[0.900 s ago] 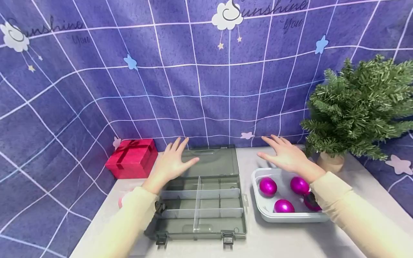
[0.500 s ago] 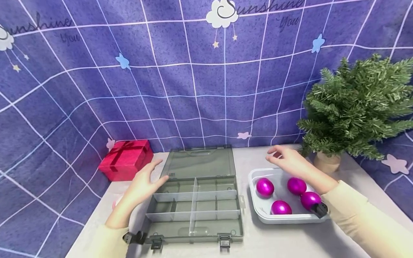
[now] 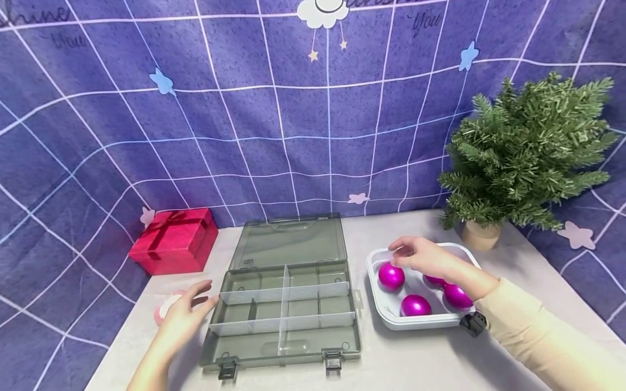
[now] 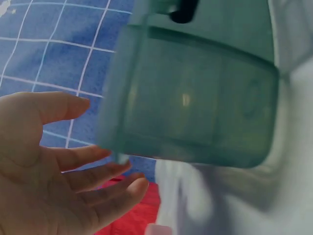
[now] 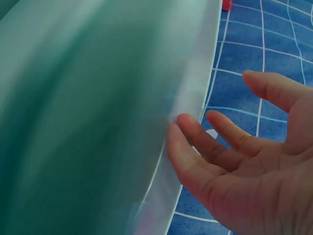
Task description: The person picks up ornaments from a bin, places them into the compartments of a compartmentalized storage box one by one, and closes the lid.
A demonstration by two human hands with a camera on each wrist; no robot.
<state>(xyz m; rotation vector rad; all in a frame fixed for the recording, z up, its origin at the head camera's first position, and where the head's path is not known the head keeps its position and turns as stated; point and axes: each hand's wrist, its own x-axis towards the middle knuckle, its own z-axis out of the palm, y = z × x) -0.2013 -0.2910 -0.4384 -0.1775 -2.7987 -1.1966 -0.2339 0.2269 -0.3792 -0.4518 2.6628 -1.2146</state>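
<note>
My left hand [image 3: 183, 317] hovers at the left side of a translucent grey-green compartment box [image 3: 244, 343], fingers relaxed and apart. In the left wrist view the same hand [image 4: 63, 171] has its fingertips right at the box's corner [image 4: 195, 112]. The box's lid [image 3: 293, 241] lies folded back, and its compartments hold nothing but dividers. My right hand [image 3: 430, 259] reaches over a white tray [image 3: 420, 325], fingertips close over a shiny magenta ball [image 3: 391, 279]. Loosely bent fingers with nothing between them show on the right hand [image 5: 230, 166] in the right wrist view.
More magenta balls, one in front [image 3: 415, 306] and one at the right [image 3: 458, 296], lie in the tray; another is partly hidden by my hand. A red gift box [image 3: 176, 244] stands back left, a small fir tree [image 3: 523, 157] back right. A pink-and-white round thing [image 3: 168, 305] lies behind my left hand.
Both hands have come down from above the table: the left moved left and nearer to the box's left side, the right lowered over the tray. The head view has shifted slightly.
</note>
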